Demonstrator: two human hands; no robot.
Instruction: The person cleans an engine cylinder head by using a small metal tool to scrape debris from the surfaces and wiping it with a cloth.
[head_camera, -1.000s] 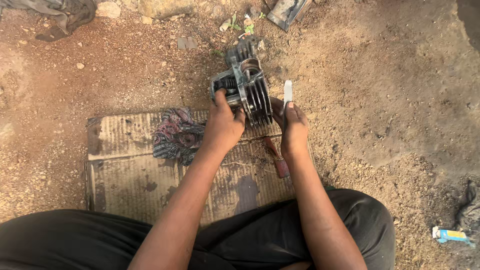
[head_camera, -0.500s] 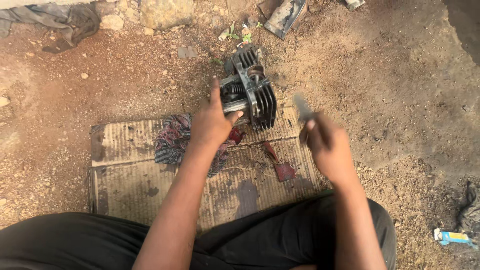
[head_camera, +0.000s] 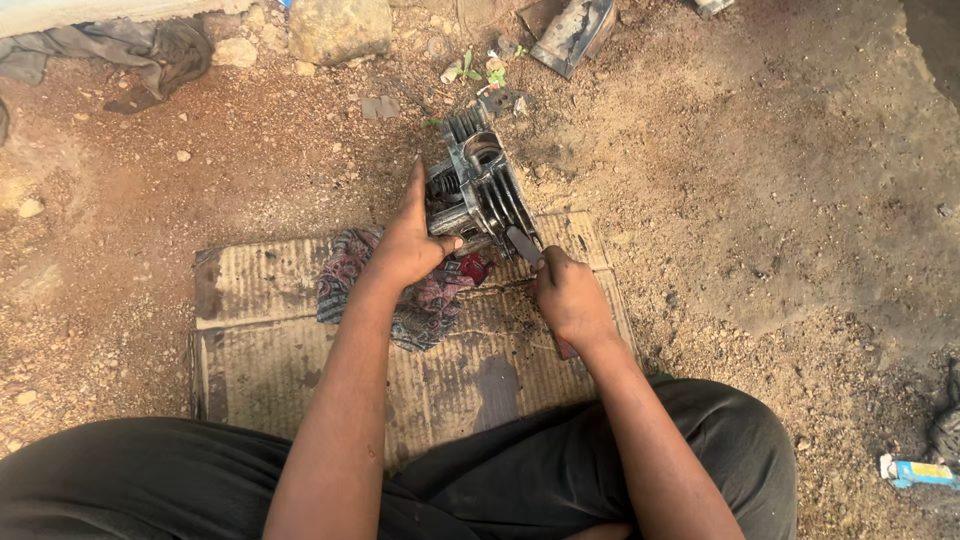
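In the head view, we sit on bare dirt with our dark trousers along the bottom edge and a flattened sheet of corrugated cardboard spread in front of us. At about twelve o'clock from the middle of the cardboard, on its far edge, stands a finned metal engine cylinder, grey and oily, its fins running toward one o'clock.

Our left hand rests against the near left side of the cylinder, the forefinger stretched straight up along it toward twelve o'clock and the thumb pressed against its lower edge; the hand braces the part and does not close around it. Under that hand, toward seven o'clock, lies a crumpled patterned rag with a red patch beside it.

Our right hand is curled into a fist around a dark flat tool, whose tip points toward eleven o'clock and touches the near right fins of the cylinder. We cannot tell what kind of tool it is.

Beyond the cylinder, at twelve o'clock, lie a large stone and scraps of metal. At ten o'clock a grey cloth lies bunched. Far off at four o'clock lies a small blue and yellow packet.
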